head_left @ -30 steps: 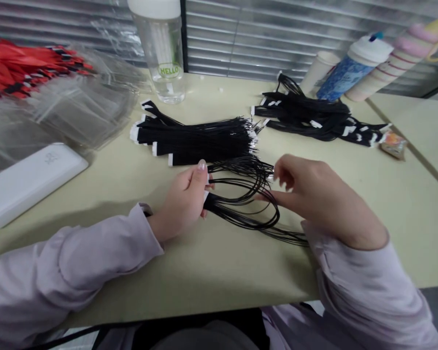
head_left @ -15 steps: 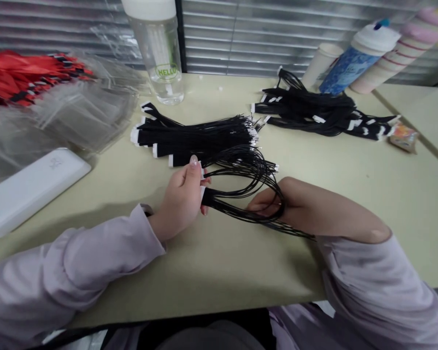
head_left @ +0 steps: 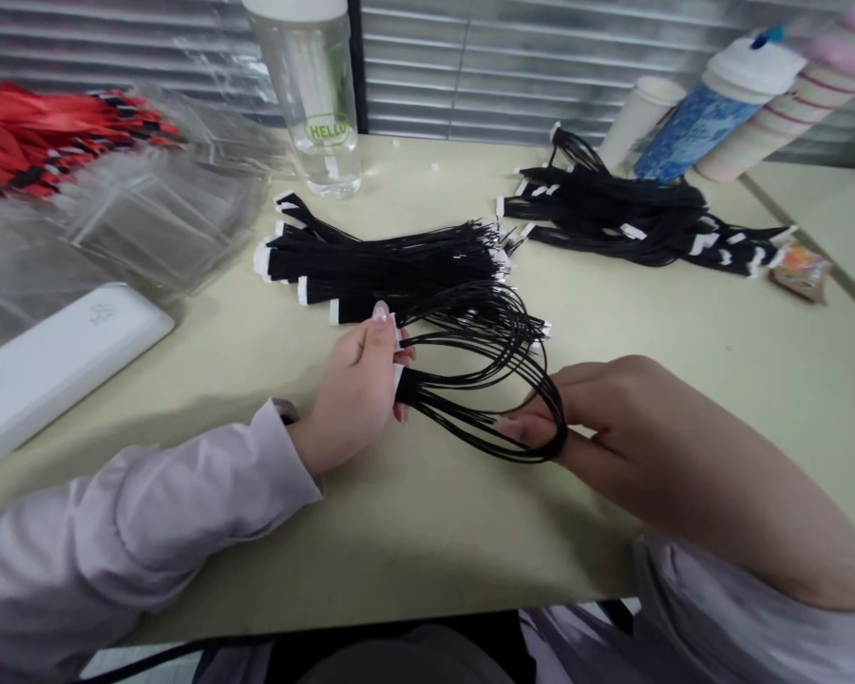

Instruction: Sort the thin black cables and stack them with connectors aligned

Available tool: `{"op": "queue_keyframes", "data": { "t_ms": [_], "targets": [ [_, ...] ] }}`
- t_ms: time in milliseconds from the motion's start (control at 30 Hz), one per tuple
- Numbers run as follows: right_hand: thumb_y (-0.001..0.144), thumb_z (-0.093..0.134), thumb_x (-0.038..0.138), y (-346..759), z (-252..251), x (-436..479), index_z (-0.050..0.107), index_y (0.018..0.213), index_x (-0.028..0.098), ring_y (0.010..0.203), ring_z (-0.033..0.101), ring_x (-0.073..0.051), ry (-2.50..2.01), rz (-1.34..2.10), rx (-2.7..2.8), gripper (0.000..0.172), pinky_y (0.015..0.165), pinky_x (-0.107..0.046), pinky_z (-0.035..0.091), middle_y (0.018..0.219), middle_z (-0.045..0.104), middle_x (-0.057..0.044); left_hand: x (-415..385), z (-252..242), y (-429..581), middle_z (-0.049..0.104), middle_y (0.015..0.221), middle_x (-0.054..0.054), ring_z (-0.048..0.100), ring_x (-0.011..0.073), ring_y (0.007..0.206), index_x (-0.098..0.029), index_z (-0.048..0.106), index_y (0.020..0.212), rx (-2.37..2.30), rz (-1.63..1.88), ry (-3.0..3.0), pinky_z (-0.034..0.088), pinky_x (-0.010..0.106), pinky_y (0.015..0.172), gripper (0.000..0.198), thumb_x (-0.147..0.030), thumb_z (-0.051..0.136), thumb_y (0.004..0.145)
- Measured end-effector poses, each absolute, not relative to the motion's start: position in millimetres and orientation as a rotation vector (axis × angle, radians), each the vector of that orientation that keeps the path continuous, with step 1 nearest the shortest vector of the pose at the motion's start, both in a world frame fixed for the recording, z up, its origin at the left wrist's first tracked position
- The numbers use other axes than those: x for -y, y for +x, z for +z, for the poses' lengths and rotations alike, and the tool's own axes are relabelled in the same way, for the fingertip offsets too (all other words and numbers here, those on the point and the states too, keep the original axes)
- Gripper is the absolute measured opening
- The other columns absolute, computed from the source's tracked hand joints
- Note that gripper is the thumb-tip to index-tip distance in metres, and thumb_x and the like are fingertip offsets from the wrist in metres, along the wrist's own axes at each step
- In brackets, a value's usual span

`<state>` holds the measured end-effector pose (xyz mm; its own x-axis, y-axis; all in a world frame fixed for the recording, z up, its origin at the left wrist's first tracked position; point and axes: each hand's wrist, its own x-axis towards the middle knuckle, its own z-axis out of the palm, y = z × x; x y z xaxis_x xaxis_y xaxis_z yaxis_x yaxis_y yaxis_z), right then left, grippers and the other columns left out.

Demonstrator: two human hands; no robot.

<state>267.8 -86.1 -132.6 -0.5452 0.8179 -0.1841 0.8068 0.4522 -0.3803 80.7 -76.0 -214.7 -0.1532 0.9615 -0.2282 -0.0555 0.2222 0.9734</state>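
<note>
A looped black wire harness (head_left: pixel 463 437) with white connectors at its ends is held above the table's front part. My left hand (head_left: pixel 360 394) is closed on the connector ends, thumb on top, and the wires bend round in an open loop to the right. At the right side of that loop, my right hand (head_left: pixel 577 418) pinches the wires between thumb and fingers. Its fingertips are partly hidden behind the strands. Just beyond my hands lies a pile of straight black wire harnesses (head_left: pixel 391 261) with white connectors on the left.
Another black harness pile (head_left: pixel 613 214) lies at the back right, beside a small colourful packet (head_left: pixel 802 271). A clear bottle (head_left: pixel 317 114), a white cup (head_left: pixel 637 123) and a blue tumbler (head_left: pixel 712 114) stand behind. Plastic bags (head_left: pixel 163 214), red-black bundles (head_left: pixel 49 133) and a white device (head_left: pixel 64 366) are left.
My right hand has shifted right and turned, and the loop's right side now bends round at its fingers. The loose tail of wires under the right wrist no longer shows. My left hand stays put.
</note>
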Motion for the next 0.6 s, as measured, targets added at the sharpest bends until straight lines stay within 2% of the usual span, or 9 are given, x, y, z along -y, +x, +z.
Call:
{"op": "queue_keyframes", "data": {
  "t_ms": [100,200,333,400,600],
  "targets": [
    [0.082,0.044,0.023,258.5,-139.6,84.3,0.048,0.058,0.018,0.052,0.04,-0.009,-1.488,0.751,2.668,0.025,0.051,-0.024,0.03,0.057,0.051,0.001,76.8,-211.9,81.0,0.048,0.054,-0.003,0.04,0.0054,0.028,-0.017,0.046,0.072,-1.362,1.154,1.021,0.035,0.017,0.023,0.041,-0.053,0.032,0.084],
    [0.084,0.041,0.024,254.5,-145.4,81.8,0.044,0.06,0.017,0.054,0.039,-0.008,-1.403,0.707,2.53,0.025,0.053,-0.023,0.03,0.059,0.05,0.002,77.3,-211.5,81.3,0.048,0.055,-0.003,0.04,0.0049,0.027,-0.017,0.045,0.07,-1.353,1.167,1.044,0.034,0.017,0.023,0.04,-0.052,0.032,0.085],
    [0.078,0.049,0.017,255.3,-144.6,82.4,0.044,0.062,0.017,0.056,0.041,-0.008,-1.296,0.576,2.466,0.017,0.053,-0.022,0.03,0.061,0.048,0.002,77.8,-212.9,81.4,0.047,0.055,-0.003,0.04,0.0052,0.027,-0.017,0.046,0.068,-1.326,1.197,1.04,0.033,0.018,0.021,0.043,-0.056,0.034,0.082],
    [0.078,0.049,0.017,256.0,-143.1,83.5,0.043,0.061,0.017,0.055,0.04,-0.009,-1.287,0.577,2.491,0.018,0.052,-0.023,0.029,0.06,0.048,0.002,78.0,-212.8,81.6,0.047,0.055,-0.003,0.041,0.0055,0.026,-0.017,0.046,0.068,-1.326,1.197,1.032,0.033,0.018,0.021,0.044,-0.057,0.036,0.081],
    [0.088,0.034,0.025,254.5,-152.4,77.8,0.039,0.06,0.018,0.052,0.034,-0.009,-1.295,0.91,2.573,0.029,0.052,-0.025,0.026,0.054,0.042,0.003,79.5,-209.4,82.4,0.052,0.061,-0.001,0.042,0.0053,0.028,-0.017,0.048,0.072,-1.393,1.158,1.037,0.035,0.018,0.022,0.045,-0.059,0.034,0.08]
  ]
}}
